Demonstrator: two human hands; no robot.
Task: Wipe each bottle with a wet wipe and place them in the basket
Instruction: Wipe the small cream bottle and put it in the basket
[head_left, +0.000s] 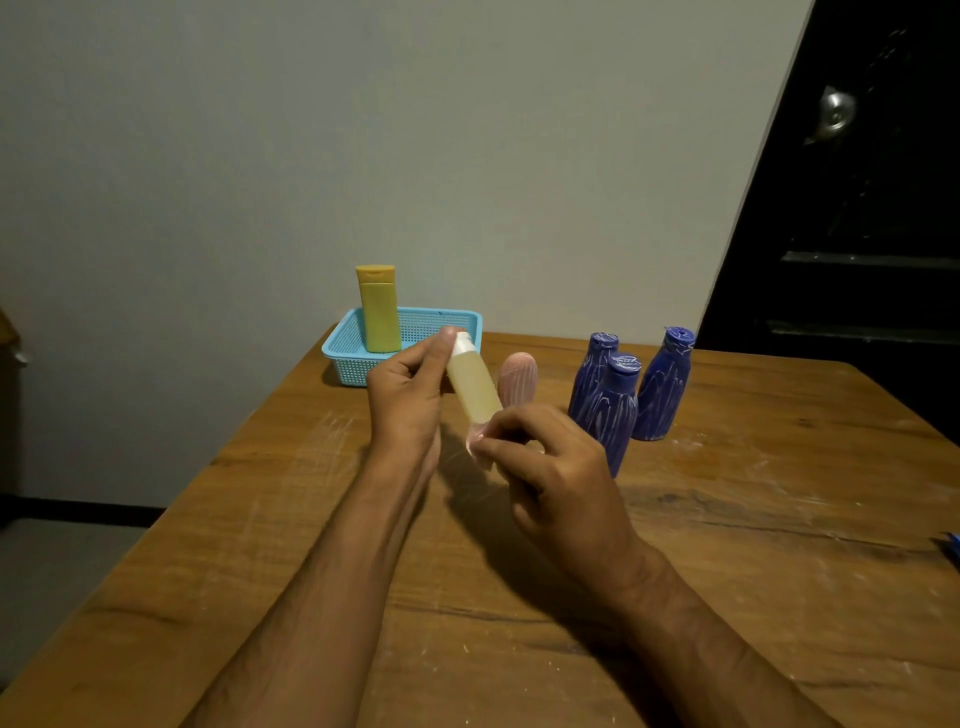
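Note:
My left hand (408, 397) pinches the white cap end of a pale yellow bottle (472, 384), held tilted above the table. At the bottle's lower end my right hand (550, 467) grips a small wet wipe (478, 441) against it. A yellow bottle (379, 309) stands upright in the light blue basket (340, 345) at the back of the table. A pink bottle (518, 376) streaked with white stands just behind the held bottle. Three blue bottles (623, 395) streaked with white stand in a cluster to the right.
The wooden table (519, 597) has white smears and scratches on its top. A small blue object (953, 545) shows at the right frame edge. A grey wall is behind the basket, and a dark door with a metal knob (836, 114) is at the far right.

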